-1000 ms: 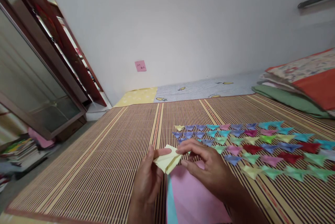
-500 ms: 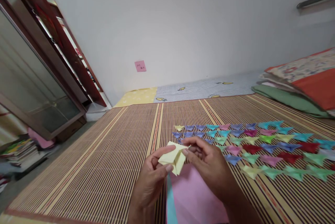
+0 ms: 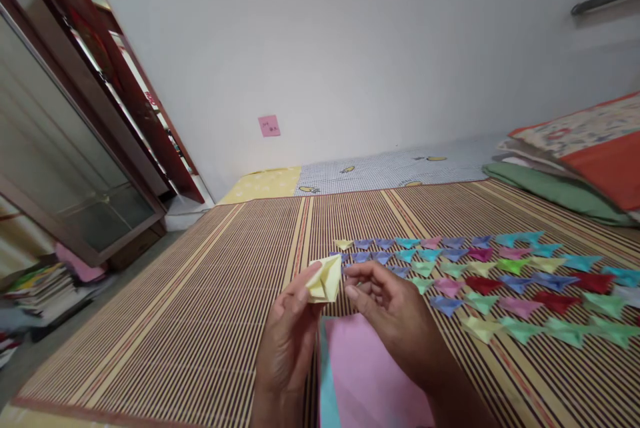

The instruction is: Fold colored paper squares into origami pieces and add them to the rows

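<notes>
Between the thumb and fingers of my left hand (image 3: 289,328) is a folded piece of pale yellow paper (image 3: 327,281), raised above the mat with its creased flaps showing. My right hand (image 3: 387,311) hovers just to the right of it, apart from the paper, thumb and forefinger curled with a gap between them and nothing seen in them. Below both hands lie sheets of pink paper (image 3: 375,368), with a blue-green sheet (image 3: 327,375) showing along their left edge.
Rows of small folded paper pieces (image 3: 520,308) in many colours cover the right of the striped mat (image 3: 225,295). Cushions (image 3: 590,155) are piled at the far right. A pink note (image 3: 269,126) is stuck on the wall. Stacked books (image 3: 40,288) stand at far left.
My right hand has let go of the yellow paper and stands slightly apart from it. The paper has been turned and lifted a little in my left hand.
</notes>
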Tool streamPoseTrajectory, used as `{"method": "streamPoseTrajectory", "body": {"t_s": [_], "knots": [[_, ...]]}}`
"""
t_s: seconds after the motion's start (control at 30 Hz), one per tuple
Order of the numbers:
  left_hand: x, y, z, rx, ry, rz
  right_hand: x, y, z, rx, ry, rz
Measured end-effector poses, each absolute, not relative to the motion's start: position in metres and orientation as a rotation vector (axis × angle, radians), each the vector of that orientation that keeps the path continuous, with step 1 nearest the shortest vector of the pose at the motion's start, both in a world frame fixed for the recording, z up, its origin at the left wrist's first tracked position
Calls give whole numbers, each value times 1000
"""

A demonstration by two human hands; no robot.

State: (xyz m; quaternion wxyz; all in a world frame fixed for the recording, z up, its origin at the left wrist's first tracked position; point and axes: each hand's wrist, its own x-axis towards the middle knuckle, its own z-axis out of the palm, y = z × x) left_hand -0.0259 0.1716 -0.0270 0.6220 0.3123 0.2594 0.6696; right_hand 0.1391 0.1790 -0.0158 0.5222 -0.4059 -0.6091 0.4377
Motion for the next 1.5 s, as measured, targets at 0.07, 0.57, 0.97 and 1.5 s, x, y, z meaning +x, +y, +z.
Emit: {"method": "streamPoseTrajectory", "body": {"t_s": [0.07,0.57,0.97,1.5], "knots": [[-26,169,-26,770,595,1475,140,181,-17,-962,-1405,1014],[-20,168,-25,883,686,1455,146,180,-10,-915,-1502,949],[-23,165,-30,977,740,1349,146,180,-14,-894,-1515,1050],[-27,167,-33,1012,695,1316,143,183,-21,-952,-1336,996]]}}
